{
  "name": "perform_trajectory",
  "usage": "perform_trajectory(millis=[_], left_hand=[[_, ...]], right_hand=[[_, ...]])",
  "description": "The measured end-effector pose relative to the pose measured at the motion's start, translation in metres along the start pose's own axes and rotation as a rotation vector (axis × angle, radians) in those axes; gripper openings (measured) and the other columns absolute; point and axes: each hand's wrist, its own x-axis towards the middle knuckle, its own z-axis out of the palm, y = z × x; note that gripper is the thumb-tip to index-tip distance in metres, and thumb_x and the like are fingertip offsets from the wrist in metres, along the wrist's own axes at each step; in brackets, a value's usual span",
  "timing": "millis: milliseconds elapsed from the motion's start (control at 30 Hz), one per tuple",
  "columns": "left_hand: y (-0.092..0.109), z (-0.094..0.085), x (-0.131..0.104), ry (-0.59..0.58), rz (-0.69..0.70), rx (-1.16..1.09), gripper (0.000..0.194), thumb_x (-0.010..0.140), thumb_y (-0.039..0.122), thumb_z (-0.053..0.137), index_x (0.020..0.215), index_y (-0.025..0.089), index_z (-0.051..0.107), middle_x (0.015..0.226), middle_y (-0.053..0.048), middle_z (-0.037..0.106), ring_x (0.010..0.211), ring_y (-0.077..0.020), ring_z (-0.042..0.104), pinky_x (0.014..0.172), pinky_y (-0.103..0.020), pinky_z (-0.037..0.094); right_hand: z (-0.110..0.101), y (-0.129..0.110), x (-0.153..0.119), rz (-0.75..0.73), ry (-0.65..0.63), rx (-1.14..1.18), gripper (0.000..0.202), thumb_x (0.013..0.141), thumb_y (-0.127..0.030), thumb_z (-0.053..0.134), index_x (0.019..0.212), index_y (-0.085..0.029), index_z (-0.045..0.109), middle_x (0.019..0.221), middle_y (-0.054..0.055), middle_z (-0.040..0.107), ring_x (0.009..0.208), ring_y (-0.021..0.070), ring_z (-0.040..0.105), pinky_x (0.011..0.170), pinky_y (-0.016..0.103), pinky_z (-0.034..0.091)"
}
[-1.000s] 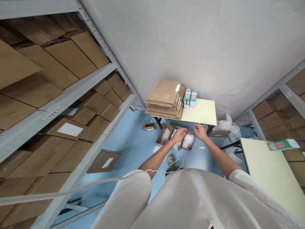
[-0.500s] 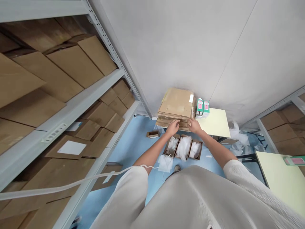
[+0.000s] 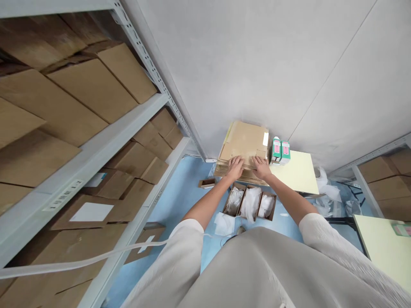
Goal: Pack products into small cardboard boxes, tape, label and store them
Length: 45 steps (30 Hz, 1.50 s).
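Note:
A stack of flattened cardboard (image 3: 245, 140) lies against the wall on a pale yellow table (image 3: 297, 171). My left hand (image 3: 236, 167) rests on the near edge of its top sheet, fingers spread over the surface. Beside it, to the right, my right hand (image 3: 261, 167) also lies on the top near the front edge with its fingers apart. Neither hand is closed round anything. Two green and pink boxes (image 3: 280, 149) stand just right of the stack.
Open cartons with white wrapping (image 3: 251, 202) sit on the floor below the stack. Shelving (image 3: 128, 122) loaded with brown boxes fills the left side. Plastic bags (image 3: 327, 194) lie at the right, by another pale table (image 3: 385, 252). A white cable (image 3: 96, 259) crosses the lower left.
Both hands have moved from the stack's front edge onto its top, and their fingers have flattened out. The view has shifted slightly.

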Motion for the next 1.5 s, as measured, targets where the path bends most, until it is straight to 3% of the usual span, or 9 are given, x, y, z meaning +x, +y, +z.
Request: perform_trajectory(millis=[133,333,533,667,733,867,1133,1267,1500], left_hand=[[-0.006,-0.001,0.002,-0.003,0.004,-0.002,0.055,0.093,0.016,0.058,0.148,0.022,0.063,0.163,-0.015,0.055,0.155,-0.032,0.043,0.129,-0.052,0.033],[-0.009,-0.01,0.009,-0.022,0.01,0.027,0.053,0.098,0.02,0.056,0.15,0.023,0.061,0.161,-0.015,0.057,0.151,-0.032,0.047,0.127,-0.052,0.033],[-0.008,-0.011,0.015,-0.018,0.025,0.023,0.053,0.097,0.023,0.06,0.15,0.025,0.061,0.161,-0.014,0.057,0.152,-0.0326,0.046,0.129,-0.053,0.031],[-0.009,-0.013,0.015,-0.007,0.063,0.005,0.049,0.1,0.025,0.059,0.149,0.024,0.063,0.158,-0.015,0.06,0.15,-0.0331,0.049,0.129,-0.053,0.031],[-0.01,-0.014,0.015,-0.012,0.077,-0.008,0.05,0.099,0.023,0.058,0.149,0.024,0.063,0.156,-0.015,0.062,0.149,-0.0325,0.051,0.129,-0.051,0.032],[-0.011,-0.014,0.013,-0.023,0.058,-0.022,0.054,0.097,0.02,0.059,0.15,0.024,0.063,0.154,-0.016,0.063,0.146,-0.0335,0.054,0.126,-0.05,0.035],[-0.003,-0.022,0.013,-0.025,0.066,0.018,0.05,0.099,0.022,0.059,0.149,0.022,0.062,0.155,-0.017,0.061,0.147,-0.0344,0.052,0.126,-0.052,0.035],[0.0,-0.032,0.012,0.012,0.085,0.015,0.045,0.103,0.022,0.053,0.146,0.024,0.065,0.152,-0.016,0.064,0.147,-0.0333,0.051,0.127,-0.053,0.033],[0.001,-0.046,0.01,0.036,0.113,-0.033,0.063,0.099,0.01,0.048,0.155,0.034,0.062,0.16,-0.01,0.062,0.149,-0.0313,0.052,0.129,-0.054,0.028]], right_hand=[[-0.003,-0.001,-0.004,-0.023,0.045,-0.019,0.073,0.099,-0.037,0.063,0.167,-0.016,0.043,0.166,0.022,0.052,0.148,0.0366,0.048,0.124,0.053,0.028],[-0.01,0.0,0.001,-0.01,0.057,0.002,0.057,0.1,-0.04,0.066,0.152,-0.017,0.058,0.153,0.02,0.062,0.137,0.0365,0.053,0.114,0.048,0.038],[-0.022,0.002,0.003,-0.063,0.064,0.004,0.055,0.098,-0.029,0.064,0.151,-0.015,0.059,0.146,0.02,0.066,0.134,0.0354,0.056,0.114,0.045,0.039],[-0.03,0.0,-0.002,-0.097,0.032,-0.021,0.049,0.103,-0.023,0.052,0.15,-0.014,0.06,0.132,0.019,0.074,0.124,0.0333,0.063,0.111,0.043,0.041],[-0.03,-0.001,-0.004,-0.101,0.043,-0.025,0.046,0.105,-0.025,0.05,0.149,-0.014,0.061,0.137,0.019,0.072,0.126,0.0336,0.063,0.112,0.044,0.041],[-0.026,-0.004,-0.004,-0.061,0.064,-0.038,0.059,0.102,-0.038,0.063,0.155,-0.014,0.056,0.164,0.022,0.053,0.14,0.039,0.054,0.117,0.049,0.04],[-0.038,-0.012,0.001,-0.092,0.031,-0.058,0.062,0.096,-0.02,0.059,0.157,-0.012,0.054,0.147,0.02,0.067,0.126,0.0358,0.063,0.112,0.044,0.043],[-0.046,-0.013,-0.003,-0.134,0.076,-0.058,0.054,0.098,-0.02,0.055,0.151,-0.012,0.06,0.144,0.021,0.068,0.125,0.0362,0.062,0.111,0.044,0.041],[-0.055,-0.015,-0.014,-0.162,0.161,-0.042,0.053,0.107,-0.037,0.048,0.154,-0.015,0.06,0.155,0.02,0.06,0.134,0.0392,0.051,0.118,0.052,0.032]])
